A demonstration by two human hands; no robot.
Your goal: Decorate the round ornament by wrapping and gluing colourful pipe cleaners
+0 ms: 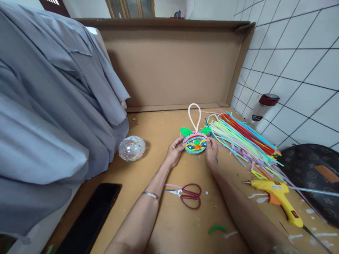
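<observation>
Your left hand [175,153] and right hand [211,151] pinch the ornament [194,138] in their fingers [179,142] toward the back of the counter [175,240]; ears [186,132], eyes [190,147] and loop [189,114] appear fitted, the green strip [217,227] not.

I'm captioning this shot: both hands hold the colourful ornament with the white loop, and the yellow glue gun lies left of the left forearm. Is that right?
Not quite: the head view shows the yellow glue gun right of the right forearm. The left hand and right hand do hold the colourful ornament with the white loop.
</observation>
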